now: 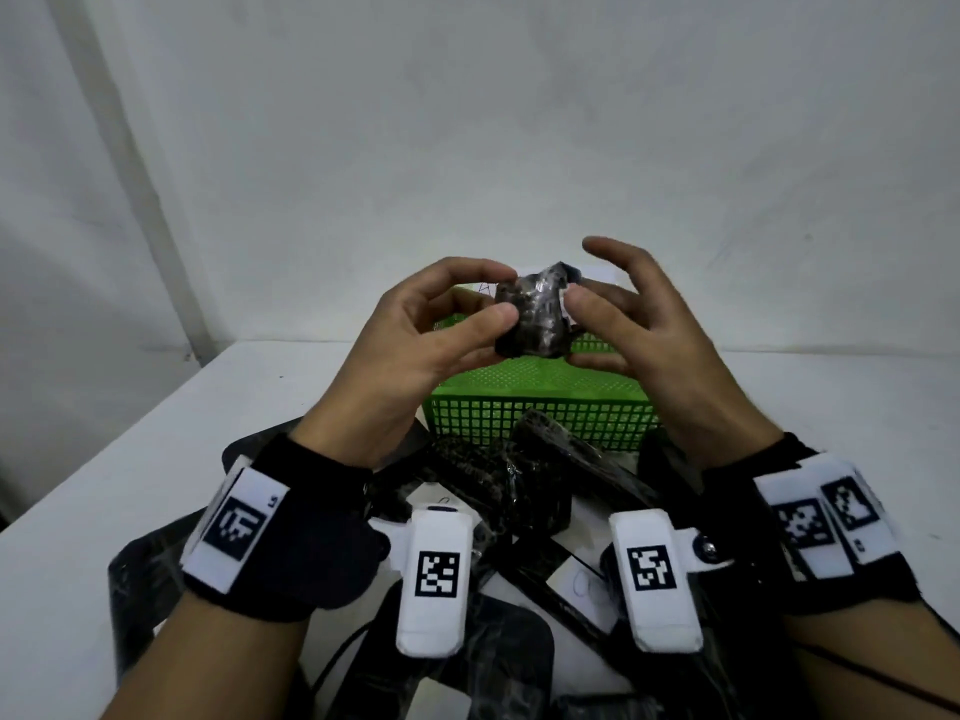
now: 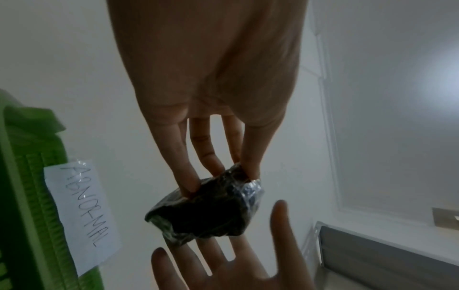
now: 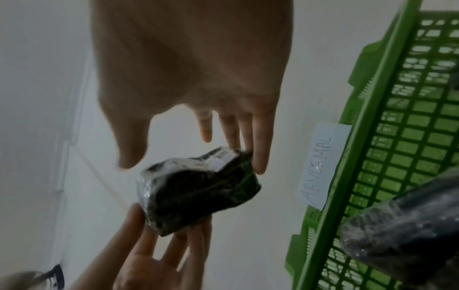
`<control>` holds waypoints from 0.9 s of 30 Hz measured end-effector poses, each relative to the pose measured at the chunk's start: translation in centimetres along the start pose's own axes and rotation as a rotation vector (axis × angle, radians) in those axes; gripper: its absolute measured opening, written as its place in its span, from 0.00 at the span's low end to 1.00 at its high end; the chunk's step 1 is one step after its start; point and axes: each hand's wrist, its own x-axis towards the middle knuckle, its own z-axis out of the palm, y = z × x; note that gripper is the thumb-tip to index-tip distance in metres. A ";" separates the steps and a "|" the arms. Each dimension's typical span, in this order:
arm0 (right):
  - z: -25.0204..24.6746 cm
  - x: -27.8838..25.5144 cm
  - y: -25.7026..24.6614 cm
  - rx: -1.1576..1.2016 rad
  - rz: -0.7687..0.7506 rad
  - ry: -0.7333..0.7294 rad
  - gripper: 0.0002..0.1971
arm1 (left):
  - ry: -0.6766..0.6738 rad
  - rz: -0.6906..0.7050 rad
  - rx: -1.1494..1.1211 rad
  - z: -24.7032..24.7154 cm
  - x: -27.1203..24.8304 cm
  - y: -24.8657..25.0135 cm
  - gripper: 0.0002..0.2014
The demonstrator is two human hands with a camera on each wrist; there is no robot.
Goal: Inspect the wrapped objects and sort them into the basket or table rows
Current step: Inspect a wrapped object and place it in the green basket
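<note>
- White wall (image 1: 467, 122) behind, pale worktop (image 1: 104, 459) below; lighting dim, wrist views a little blurred.
- Left hand (image 1: 415, 350): raised above the worktop, thumb and fingertips pinched on the left side of a small wrapped object (image 1: 532, 317). In the left wrist view the fingertips (image 2: 191, 184) press into the wrap at its near end.
- Wrapped object: dark lump under shiny clear film, held in the air between both hands, above and in front of the green basket (image 1: 540, 407). Not touching basket or worktop.
- Right hand (image 1: 639, 324): fingers lightly bent around the right side of the object, thumb and lower fingers touching it, index finger lifted free above. Right wrist view shows two fingertips (image 3: 258, 162) against the film's edge and the thumb hanging just clear.
- Green basket: mesh-walled, standing on the worktop beyond the hands. A paper label (image 3: 320, 166) handwritten "ABNORMAL" sits at its rim.
- Inside the basket, right wrist view: one dark wrapped item (image 3: 402, 231) lying against the mesh.
- Near edge, under the wrists: a heap of other dark wrapped pieces (image 1: 498, 475) just in front of the basket, with white slips among them.
- Both wrists carry black bands (image 1: 291, 522) with white marker tags.
</note>
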 end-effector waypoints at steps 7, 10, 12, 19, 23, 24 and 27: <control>0.6 -0.6 -0.5 0.028 -0.010 -0.178 0.50 | -0.094 -0.028 0.059 0.8 -0.6 0.9 0.14; 1.2 -0.7 -0.1 0.004 -0.047 -0.080 0.42 | -0.071 -0.055 0.020 0.8 -0.3 0.5 0.12; 1.4 -0.7 0.1 -0.037 -0.081 0.001 0.36 | -0.042 -0.089 -0.026 0.7 -0.1 0.4 0.11; 1.5 -0.7 0.1 -0.040 -0.094 0.006 0.42 | 0.043 -0.336 0.171 0.8 0.2 -0.7 0.25; 1.0 -0.7 0.1 0.008 -0.104 -0.147 0.49 | -0.006 -0.304 -0.008 0.5 0.2 -0.9 0.28; 0.8 -0.8 0.0 0.030 -0.111 -0.181 0.48 | 0.012 -0.277 -0.029 0.4 0.2 -1.0 0.27; 0.5 -0.5 -0.4 0.142 -0.081 -0.180 0.44 | 0.043 -0.188 -0.011 0.3 0.3 -1.3 0.26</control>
